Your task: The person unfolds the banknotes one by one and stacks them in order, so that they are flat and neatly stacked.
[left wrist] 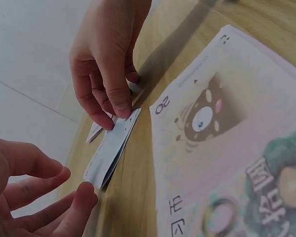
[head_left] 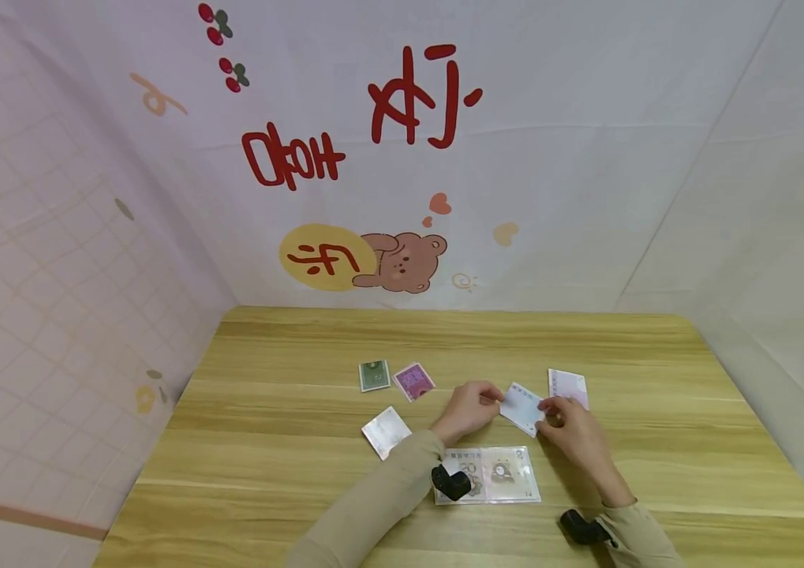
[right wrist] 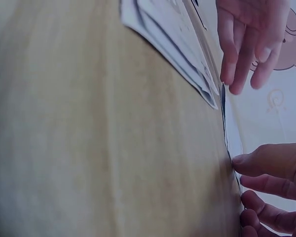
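Observation:
A pale blue folded play banknote [head_left: 521,407] lies between the two hands, one end toward each. My right hand [head_left: 574,432] pinches its right end between thumb and fingers; the left wrist view shows the note's layers [left wrist: 113,148] slightly parted. At the opposite end is my left hand [head_left: 469,409], thumb and fingers apart, the thumb close to the note's corner. Whether it touches cannot be told. Nearer the body, partly under the left wrist, lies a larger note marked 20 [head_left: 511,473], with a cartoon figure on it.
Behind the right hand lies a pale purple folded note [head_left: 568,384]. To the left are a green note [head_left: 374,376], a magenta note [head_left: 414,382] and a whitish folded note [head_left: 385,431]. The wooden table [head_left: 267,489] meets a printed cloth backdrop [head_left: 551,158].

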The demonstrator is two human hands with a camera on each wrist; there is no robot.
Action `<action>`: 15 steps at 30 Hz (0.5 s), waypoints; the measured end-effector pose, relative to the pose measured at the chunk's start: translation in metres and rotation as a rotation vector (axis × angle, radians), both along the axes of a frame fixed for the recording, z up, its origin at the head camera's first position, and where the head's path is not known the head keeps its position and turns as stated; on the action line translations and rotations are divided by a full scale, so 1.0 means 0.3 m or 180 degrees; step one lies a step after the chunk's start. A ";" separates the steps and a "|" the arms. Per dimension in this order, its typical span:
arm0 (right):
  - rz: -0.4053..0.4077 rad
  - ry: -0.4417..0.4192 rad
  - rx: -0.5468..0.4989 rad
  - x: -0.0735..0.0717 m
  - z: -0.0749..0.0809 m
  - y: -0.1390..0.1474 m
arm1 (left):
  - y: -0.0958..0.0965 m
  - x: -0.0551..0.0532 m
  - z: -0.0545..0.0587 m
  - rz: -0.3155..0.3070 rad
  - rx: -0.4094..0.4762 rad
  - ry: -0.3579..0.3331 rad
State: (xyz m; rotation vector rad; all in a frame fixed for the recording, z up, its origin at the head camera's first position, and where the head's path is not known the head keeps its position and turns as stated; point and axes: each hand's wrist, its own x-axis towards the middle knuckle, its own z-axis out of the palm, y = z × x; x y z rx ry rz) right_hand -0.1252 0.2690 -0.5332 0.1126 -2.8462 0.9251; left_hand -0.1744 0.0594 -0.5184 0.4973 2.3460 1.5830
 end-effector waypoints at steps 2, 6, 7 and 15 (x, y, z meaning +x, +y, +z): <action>0.0006 0.0006 -0.0001 -0.002 -0.002 -0.002 | 0.007 -0.007 -0.004 0.0025 -0.0051 0.0016; 0.0019 -0.0013 -0.0028 -0.003 -0.004 -0.006 | 0.017 -0.017 -0.013 0.0111 -0.0168 0.0016; 0.0025 -0.0021 -0.0036 -0.004 -0.005 -0.006 | 0.018 -0.019 -0.014 0.0131 -0.0170 0.0002; 0.0117 0.0061 -0.0096 0.001 -0.016 -0.009 | 0.021 -0.021 -0.011 0.0176 0.0054 -0.0190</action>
